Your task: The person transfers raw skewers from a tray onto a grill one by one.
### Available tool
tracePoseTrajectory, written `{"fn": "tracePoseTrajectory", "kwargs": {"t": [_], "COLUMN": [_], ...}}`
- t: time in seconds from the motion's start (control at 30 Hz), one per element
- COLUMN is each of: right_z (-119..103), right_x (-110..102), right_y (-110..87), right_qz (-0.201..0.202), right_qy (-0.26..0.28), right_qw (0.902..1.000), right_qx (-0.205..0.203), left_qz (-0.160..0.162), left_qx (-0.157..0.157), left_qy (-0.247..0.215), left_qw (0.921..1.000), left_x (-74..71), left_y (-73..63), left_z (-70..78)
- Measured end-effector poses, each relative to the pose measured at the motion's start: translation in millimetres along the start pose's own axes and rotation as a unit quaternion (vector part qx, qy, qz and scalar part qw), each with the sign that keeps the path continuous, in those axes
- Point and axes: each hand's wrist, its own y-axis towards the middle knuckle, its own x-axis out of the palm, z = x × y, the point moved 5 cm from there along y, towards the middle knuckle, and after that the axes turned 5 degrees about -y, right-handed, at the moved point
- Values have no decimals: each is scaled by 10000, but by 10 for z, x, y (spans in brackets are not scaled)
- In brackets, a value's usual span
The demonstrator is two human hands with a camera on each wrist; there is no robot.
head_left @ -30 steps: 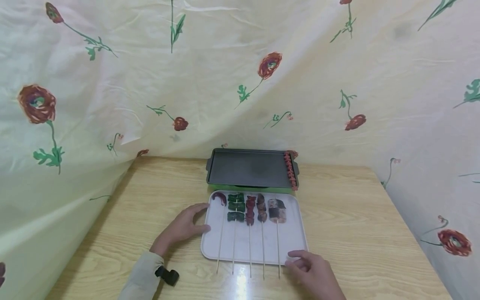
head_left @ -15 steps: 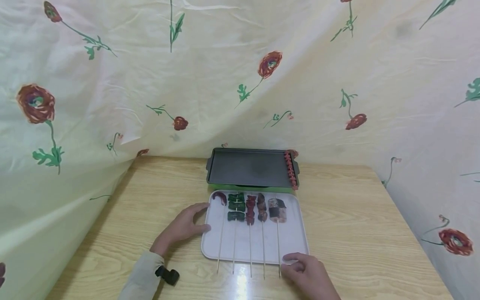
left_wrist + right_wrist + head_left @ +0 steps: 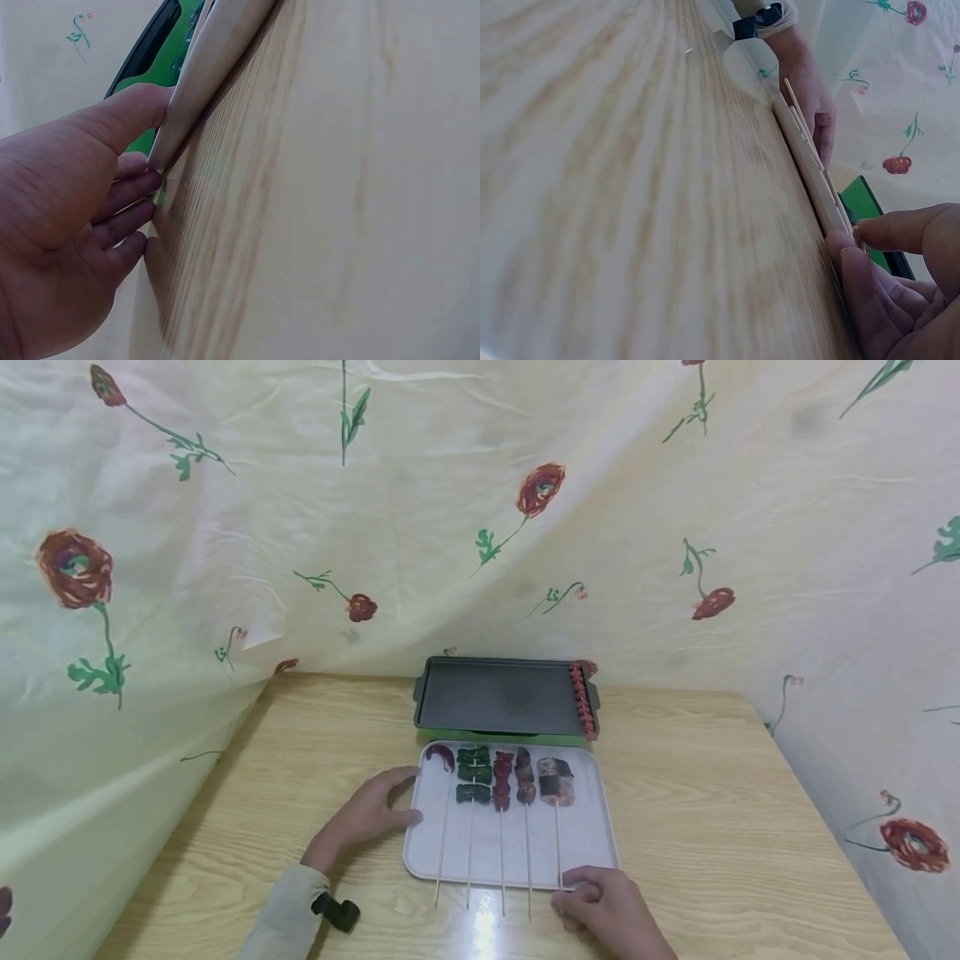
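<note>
A white tray (image 3: 592, 835) bears several food skewers side by side, their bare sticks jutting past its front edge. My right hand (image 3: 607, 902) pinches the stick end of the rightmost skewer (image 3: 556, 782), which carries chunky pinkish and dark pieces; thumb and index finger meet at the stick in the right wrist view. To its left lie a brown meat skewer (image 3: 525, 777), a red meat skewer (image 3: 501, 781), a green pepper skewer (image 3: 473, 774) and a dark red curved piece on a stick (image 3: 441, 757). My left hand (image 3: 367, 810) touches the tray's left rim, fingers relaxed and spread.
Right behind the tray stands a black griddle (image 3: 495, 693) on a green base, with a skewer of small red pieces (image 3: 581, 702) along its right side. A floral cloth (image 3: 450, 527) hangs behind and around the wooden table (image 3: 697, 810).
My right hand has moved slightly left from the tray's front right corner and its fingers have closed on the rightmost stick. The left hand stays at the rim.
</note>
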Motion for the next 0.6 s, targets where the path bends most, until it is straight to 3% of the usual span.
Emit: {"fn": "tracePoseTrajectory", "kwargs": {"t": [0.4,0.6], "right_z": [57,62], "right_x": [-25,-33], "right_y": [-14,-45], "right_qz": [-164,-151], "right_qy": [855,1025], "right_qw": [9962,9946], "right_qx": [-94,-28], "left_qz": [31,17], "left_qx": [-21,-11], "left_qy": [-3,49], "left_qw": [10000,10000], "left_x": [-3,0], "left_y": [0,13], "left_z": [16,-3]}}
